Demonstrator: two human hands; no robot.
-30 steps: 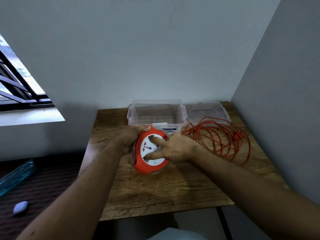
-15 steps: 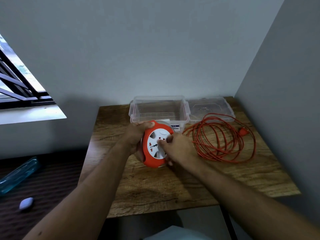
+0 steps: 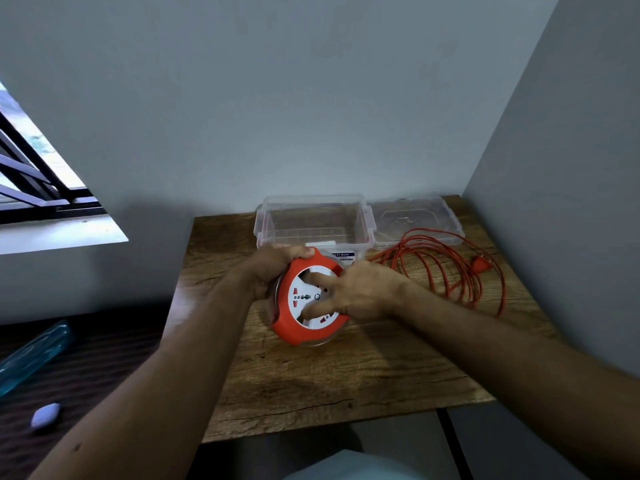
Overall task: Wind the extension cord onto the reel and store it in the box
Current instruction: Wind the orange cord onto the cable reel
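An orange reel [image 3: 289, 329] with a white socket face is held tilted just above the wooden table [image 3: 346, 382]. My left hand [image 3: 273, 263] grips its upper left rim. My right hand [image 3: 360, 289] lies on the white face, fingers pushed into its openings. The loose orange cord [image 3: 450, 271] lies in coils on the table to the right, its plug [image 3: 481, 264] at the far right. A clear plastic box [image 3: 313, 220] stands open behind the reel.
The box's clear lid [image 3: 415, 216] lies flat to the right of the box, partly under the cord. Walls close the table at the back and right. On a dark surface at the left lie a blue bottle [image 3: 31, 355] and a small white object [image 3: 45, 414].
My right hand's fingers have shifted around the reel's white face, and the face has turned. The reel's tilt changes slightly. The cord coils look about the same.
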